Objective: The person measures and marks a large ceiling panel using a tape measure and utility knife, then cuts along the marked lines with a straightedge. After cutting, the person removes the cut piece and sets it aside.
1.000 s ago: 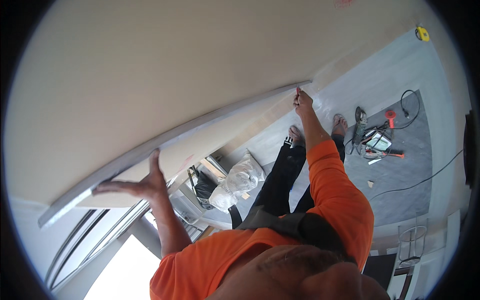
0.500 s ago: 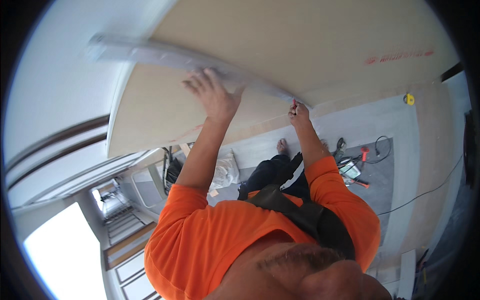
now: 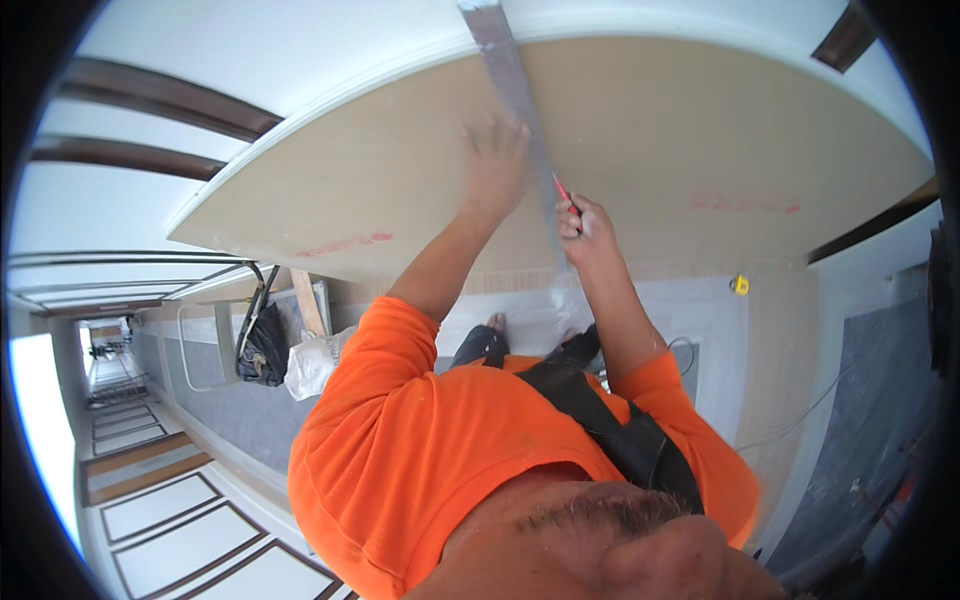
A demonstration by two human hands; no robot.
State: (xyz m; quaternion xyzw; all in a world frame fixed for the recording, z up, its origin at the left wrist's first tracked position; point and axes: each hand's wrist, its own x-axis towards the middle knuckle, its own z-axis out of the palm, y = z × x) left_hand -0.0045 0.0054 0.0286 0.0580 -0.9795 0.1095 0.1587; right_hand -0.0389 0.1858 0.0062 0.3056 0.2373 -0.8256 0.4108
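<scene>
The person is wearing a bright orange T-shirt (image 3: 400,450) with a wide neckline (image 3: 560,474), its loose short sleeves (image 3: 385,335) ending around the elbows and leaving the left hand (image 3: 497,180) and right hand (image 3: 588,232) bare. A broad, smooth black strap (image 3: 575,402) is running slantwise over the chest, widening toward the right side, and dark trousers (image 3: 482,346) are covering the legs below.

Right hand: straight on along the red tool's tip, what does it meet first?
Probably the grey bar, just beyond the red tool in the right hand; depth and contact are unclear.
</scene>
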